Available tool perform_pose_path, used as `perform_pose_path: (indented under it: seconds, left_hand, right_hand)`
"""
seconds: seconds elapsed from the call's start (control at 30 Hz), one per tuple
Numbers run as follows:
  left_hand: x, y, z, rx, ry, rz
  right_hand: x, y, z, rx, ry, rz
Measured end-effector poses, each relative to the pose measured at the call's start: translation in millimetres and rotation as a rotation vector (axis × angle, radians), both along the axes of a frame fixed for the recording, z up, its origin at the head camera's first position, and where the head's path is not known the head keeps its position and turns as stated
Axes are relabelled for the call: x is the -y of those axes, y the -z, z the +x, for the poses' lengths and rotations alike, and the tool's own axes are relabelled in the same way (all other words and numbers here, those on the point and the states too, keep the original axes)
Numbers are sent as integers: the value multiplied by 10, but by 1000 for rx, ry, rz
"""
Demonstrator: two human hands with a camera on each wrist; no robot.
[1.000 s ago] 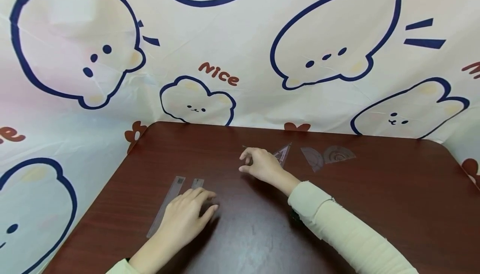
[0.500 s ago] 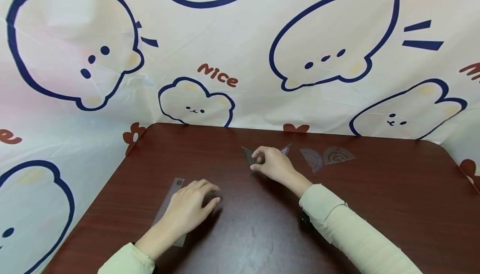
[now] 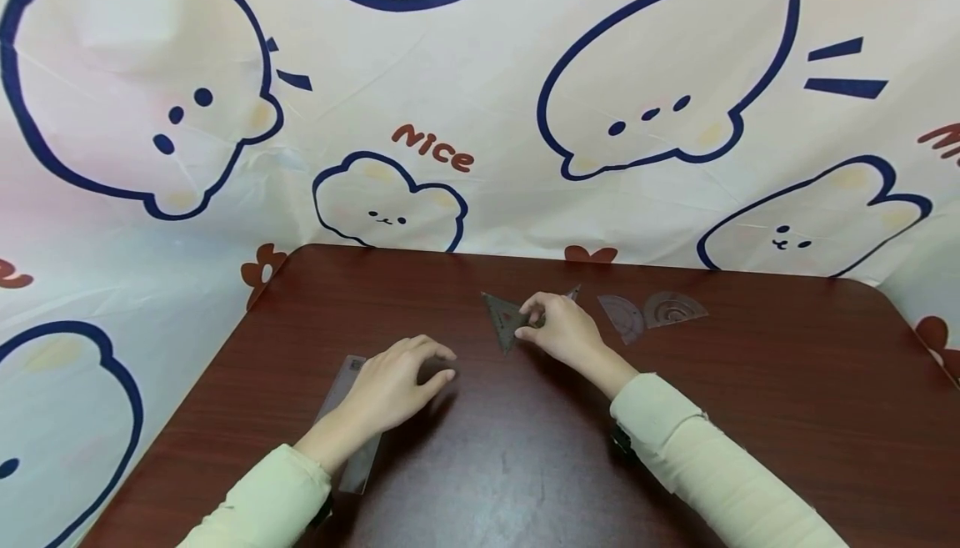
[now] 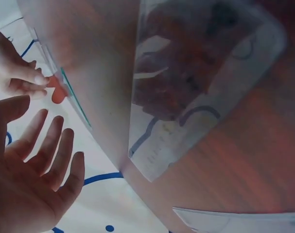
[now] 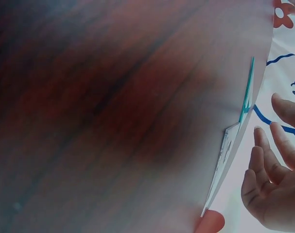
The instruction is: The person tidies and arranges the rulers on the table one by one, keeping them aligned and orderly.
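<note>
My left hand (image 3: 397,381) hovers over two clear rulers on the table, covering their middles. The left ruler (image 3: 341,381) shows at its upper end and the right ruler (image 3: 362,465) at its lower end. In the left wrist view the fingers (image 4: 52,145) are spread, with nothing between them. My right hand (image 3: 562,329) is over two set squares. A greenish set square (image 3: 502,321) lies by its fingertips; a clear set square (image 3: 573,293) is mostly hidden behind it. The right wrist view shows loosely bent fingers (image 5: 268,167), holding nothing.
Right of the set squares lie a clear protractor (image 3: 622,319) and a second, greyer protractor (image 3: 675,309). The brown table (image 3: 750,423) ends at the back against a white cloth (image 3: 510,198) printed with cartoon bears.
The right hand has moved right, uncovering the greenish set square and covering more of the clear one. The left hand has shifted forward and right over the rulers.
</note>
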State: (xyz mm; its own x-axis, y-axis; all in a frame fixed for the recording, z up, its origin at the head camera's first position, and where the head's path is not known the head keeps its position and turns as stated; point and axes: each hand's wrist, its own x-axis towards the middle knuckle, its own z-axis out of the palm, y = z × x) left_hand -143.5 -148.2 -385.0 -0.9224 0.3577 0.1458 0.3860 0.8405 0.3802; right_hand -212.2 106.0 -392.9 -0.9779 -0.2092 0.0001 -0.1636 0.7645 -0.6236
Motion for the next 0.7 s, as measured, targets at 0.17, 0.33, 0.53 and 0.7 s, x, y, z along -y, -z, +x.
perform_pose_path:
  seconds: [0.17,0.33,0.53,0.7]
  left_hand:
    - [-56,5,-110,-25,54,-8]
    - [-83,9,-230,-19,83,-12]
    - [-130,10,-376,0,96,0]
    - [-198,-7,-498,11,140,-1]
  right_hand:
    - [-14,16,-14,-8,16,8]
    - [11,13,-23,-14,30,22]
    - [25,-1,-17,-7,41,35]
    - [14,-12,-20,4,42,30]
